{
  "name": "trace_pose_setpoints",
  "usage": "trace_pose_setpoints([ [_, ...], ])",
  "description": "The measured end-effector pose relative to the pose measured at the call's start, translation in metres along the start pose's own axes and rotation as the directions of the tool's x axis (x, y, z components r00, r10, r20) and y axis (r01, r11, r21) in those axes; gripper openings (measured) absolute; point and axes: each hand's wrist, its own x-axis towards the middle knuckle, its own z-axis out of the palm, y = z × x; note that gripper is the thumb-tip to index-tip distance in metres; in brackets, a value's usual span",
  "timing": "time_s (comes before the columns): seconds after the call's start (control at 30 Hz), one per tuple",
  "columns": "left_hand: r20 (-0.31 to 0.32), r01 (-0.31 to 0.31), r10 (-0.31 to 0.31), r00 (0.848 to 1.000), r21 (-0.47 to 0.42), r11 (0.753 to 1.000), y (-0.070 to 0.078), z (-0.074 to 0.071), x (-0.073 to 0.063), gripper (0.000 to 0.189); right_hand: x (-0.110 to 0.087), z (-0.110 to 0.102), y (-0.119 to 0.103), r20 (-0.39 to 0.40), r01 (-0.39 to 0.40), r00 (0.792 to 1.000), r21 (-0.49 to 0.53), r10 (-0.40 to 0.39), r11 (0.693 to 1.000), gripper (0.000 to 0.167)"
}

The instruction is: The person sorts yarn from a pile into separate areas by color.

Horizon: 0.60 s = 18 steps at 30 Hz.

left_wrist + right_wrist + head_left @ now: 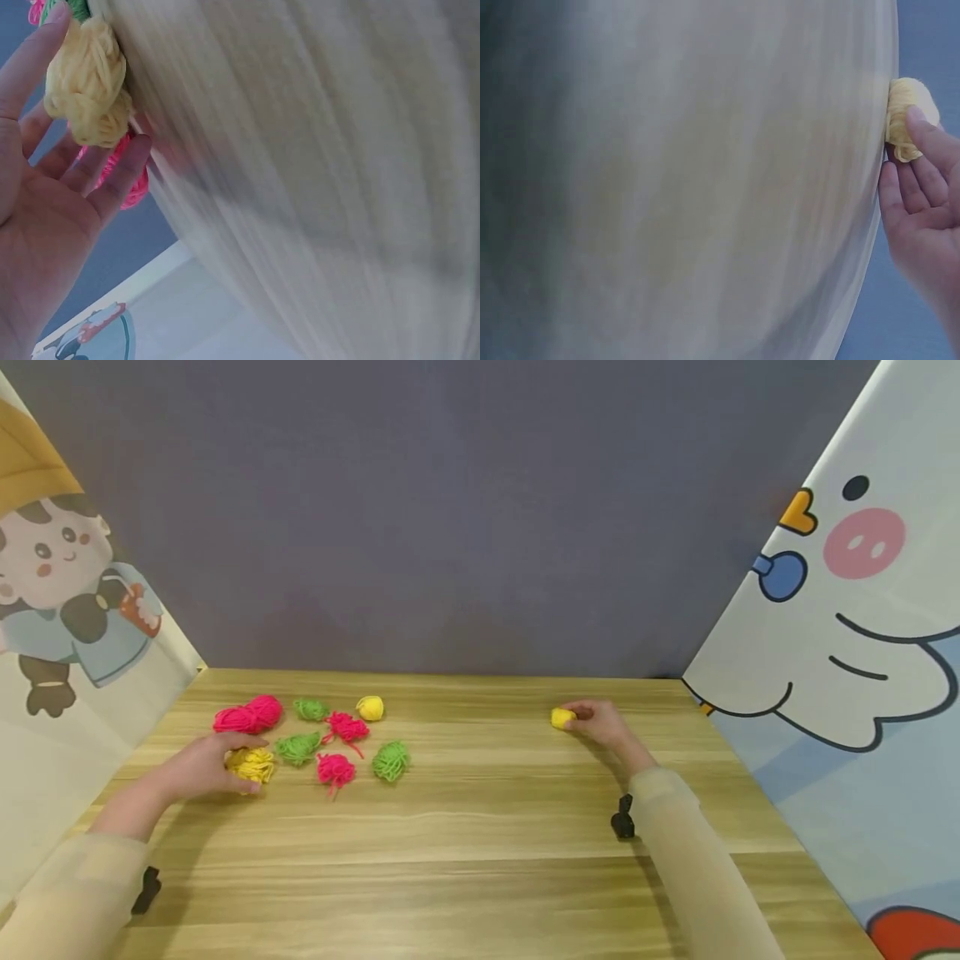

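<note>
On the left of the table, a loose yellow yarn bundle (252, 765) lies between the spread thumb and fingers of my left hand (204, 767). In the left wrist view the fingers reach behind this yellow yarn (88, 82), fairly straight, with the thumb along its other side. At the right, my right hand (602, 723) pinches a small yellow yarn ball (562, 718) low over the table. The right wrist view shows the thumb across the wound strands of that ball (907, 101), the fingers beneath it.
Beyond the left hand lies a large pink skein (249, 716). Green yarn bundles (391, 761), small pink bundles (335, 770) and another yellow ball (371, 708) are grouped beside it. A dark panel (450, 527) stands behind the wooden table (465, 827), with printed panels (862, 635) at both sides.
</note>
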Motion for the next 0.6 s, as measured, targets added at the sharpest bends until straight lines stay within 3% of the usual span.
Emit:
trace_pose_setpoints([
  [0.17, -0.029, -0.018, 0.018, 0.999, -0.007, 1.000, -0.0028, 0.0024, -0.0061, 0.079, 0.0000, 0.0011, -0.0022, 0.003, -0.026, 1.000, 0.000, 0.026, 1.000, 0.037],
  [0.6, 0.007, -0.016, 0.016, 1.000, 0.021, 1.000, 0.0026, 0.0029, -0.0072, 0.062, 0.0014, 0.0005, -0.0009, 0.010, -0.058, 0.998, -0.008, 0.058, 0.998, 0.037],
])
